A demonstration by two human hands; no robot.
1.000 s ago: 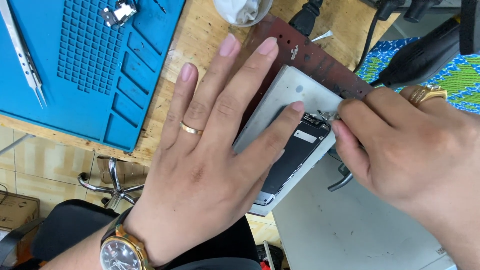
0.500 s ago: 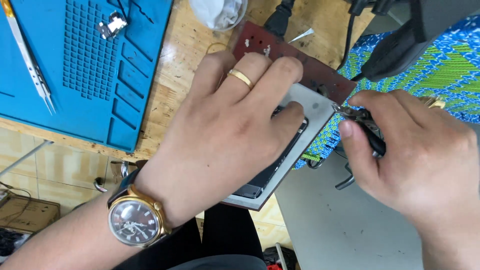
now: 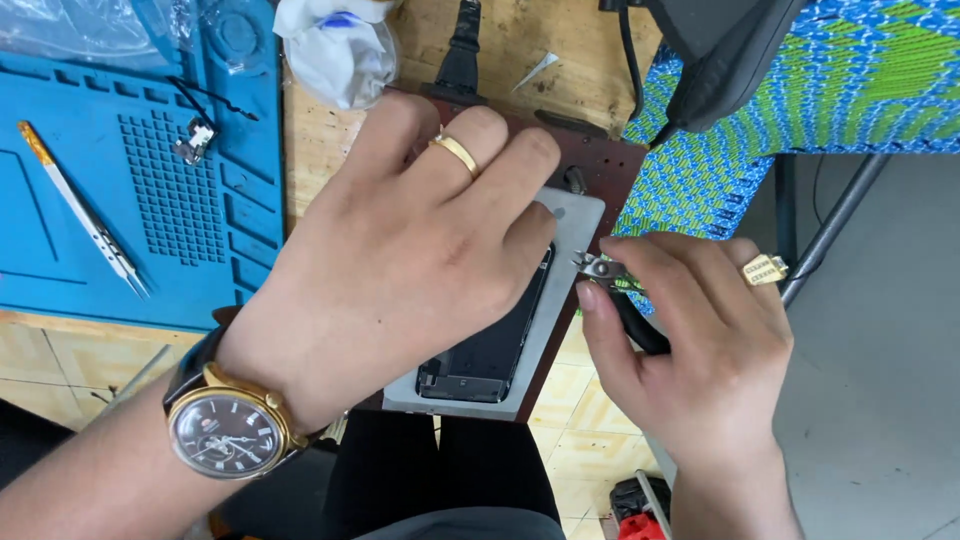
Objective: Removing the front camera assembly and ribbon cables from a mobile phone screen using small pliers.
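The left hand (image 3: 410,255) lies flat, with the fingers spread a little, on a dark opened phone body (image 3: 490,345). The palm presses down on the phone; it closes around nothing. This hand wears a gold ring (image 3: 456,152) on one finger and a gold wristwatch with a dark dial (image 3: 225,432) on the wrist. The phone lies in a grey metal plate (image 3: 560,290), and the plate rests on a dark red-brown flat board (image 3: 610,165) at the edge of the wooden worktop (image 3: 575,75). The lower end of the plate and the phone reaches out over the worktop edge, above the tiled floor (image 3: 590,420).

The right hand (image 3: 700,350) is just beside the right edge of the grey plate. Its grip is closed around a small pair of pliers with black handles (image 3: 625,300); the thumb and the first fingers pinch the tool near its metal head. The metal tip points to the plate and is very close to its edge; I cannot tell if it touches. This hand also wears a big gold ring (image 3: 765,268).

On the left of the worktop lies a blue silicone repair mat (image 3: 120,200), and on it lie slim metal tweezers (image 3: 85,215) and a small metal part with a thin black wire (image 3: 195,140). Behind the left hand there is a crumpled white cloth (image 3: 340,50). At the upper right hangs a cloth with a blue and green pattern (image 3: 830,85).
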